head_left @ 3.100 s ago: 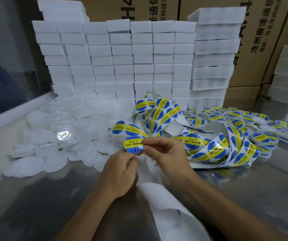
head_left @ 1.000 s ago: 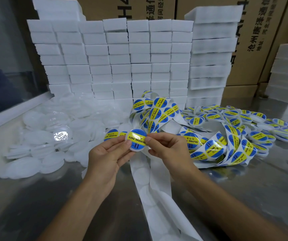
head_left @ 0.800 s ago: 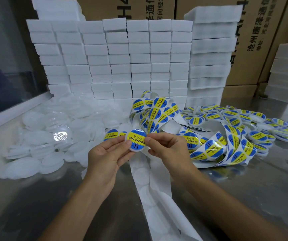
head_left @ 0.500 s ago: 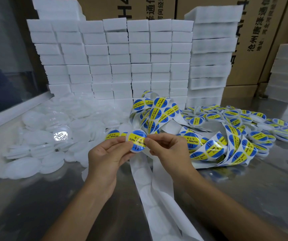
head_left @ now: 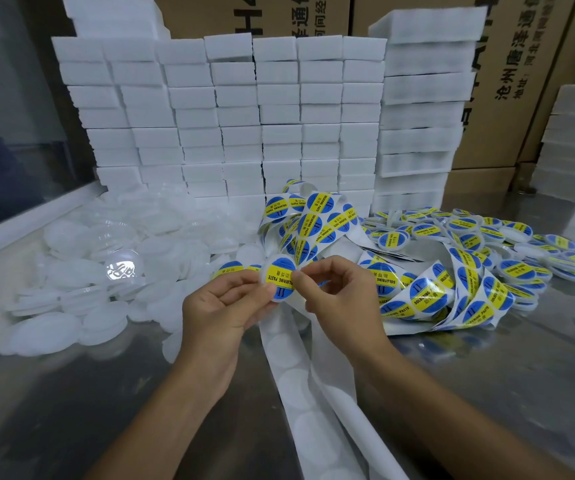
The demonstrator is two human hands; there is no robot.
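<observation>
We see plain lids (head_left: 81, 271) front-left of the foam stack (head_left: 279, 116). Left hand (head_left: 223, 313) pinches the stickered lid (head_left: 281, 277), held up before the stack; right hand (head_left: 338, 299) pinches its right edge. Sticker strip (head_left: 417, 292), labelled lids (head_left: 521, 268) front-right of stack.

Left grip (head_left: 223, 310), right grip (head_left: 343, 301), both pinching, fingers curled, forearms converging
</observation>
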